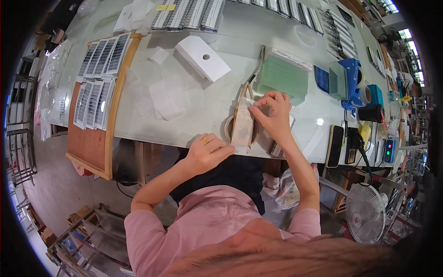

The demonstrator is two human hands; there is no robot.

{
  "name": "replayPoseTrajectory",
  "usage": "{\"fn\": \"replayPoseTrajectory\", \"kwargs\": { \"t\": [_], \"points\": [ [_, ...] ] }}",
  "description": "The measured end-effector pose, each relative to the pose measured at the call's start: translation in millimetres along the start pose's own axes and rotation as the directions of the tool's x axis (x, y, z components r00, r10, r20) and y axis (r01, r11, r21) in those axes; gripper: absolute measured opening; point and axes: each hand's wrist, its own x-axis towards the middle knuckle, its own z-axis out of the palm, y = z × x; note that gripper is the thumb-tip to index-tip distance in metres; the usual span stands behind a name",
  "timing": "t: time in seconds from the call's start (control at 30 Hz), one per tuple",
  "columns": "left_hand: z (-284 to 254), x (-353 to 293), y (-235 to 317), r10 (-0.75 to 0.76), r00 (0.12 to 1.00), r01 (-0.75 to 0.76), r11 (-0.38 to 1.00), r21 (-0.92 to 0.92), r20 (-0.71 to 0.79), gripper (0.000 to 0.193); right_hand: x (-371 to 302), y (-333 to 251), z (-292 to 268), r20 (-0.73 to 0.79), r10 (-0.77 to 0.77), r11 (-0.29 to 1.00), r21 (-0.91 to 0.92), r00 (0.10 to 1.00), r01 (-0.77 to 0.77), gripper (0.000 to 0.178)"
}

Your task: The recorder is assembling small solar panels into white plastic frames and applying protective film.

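Note:
A long, narrow beige strip [242, 131] lies lengthwise in front of me, with tan leads and a dark cable [254, 74] running from its far end. Under it sits a brown ring [228, 130], like a roll of tape. A whitish translucent film [247, 107] covers the strip's upper part. My right hand [275, 115] pinches at the film's upper right edge with thumb and forefinger. My left hand [207, 151], with a ring on one finger, is curled at the table edge; its fingertips reach the strip's near end, and whatever they grip is hidden.
Green glass-like sheets [284, 81] are stacked just beyond my right hand. A white box with a round hole [203, 57] and thin translucent sheets [168, 99] lie ahead. A wooden tray [92, 145] of striped panels overhangs the left edge. A phone [334, 146], tape dispenser [353, 85] and fan [366, 212] are right.

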Motion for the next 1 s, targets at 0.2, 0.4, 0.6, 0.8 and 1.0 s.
{"fn": "replayPoseTrajectory", "kwargs": {
  "t": [0.2,0.4,0.6,0.8,1.0],
  "points": [
    [-2.1,0.6,-2.1,0.114,0.991,-0.119,0.990,0.074,0.075,0.026,-5.2,0.5,-16.3,-0.146,0.000,0.999,0.054,0.989,0.008,0.027],
    [-2.3,0.2,0.6,0.148,0.984,-0.162,0.974,0.157,0.099,0.032,-45.4,60.1,-76.8,-0.134,-0.071,0.957,-0.287,0.988,0.030,0.044],
    [2.3,8.2,15.0,0.175,0.981,-0.186,0.972,0.140,0.085,0.023,-71.7,69.1,-72.0,-0.032,-0.023,0.922,-0.386,0.999,0.009,0.069],
    [7.8,-0.8,25.2,0.173,0.976,-0.192,0.971,0.145,0.133,0.024,-66.6,69.3,-74.0,-0.020,-0.025,0.928,-0.372,0.999,0.015,0.064],
    [9.4,-2.5,25.0,0.147,0.978,-0.173,0.968,0.183,0.145,0.026,-60.1,79.5,-77.3,-0.009,-0.090,0.932,-0.354,0.996,0.080,0.059]
  ]
}}
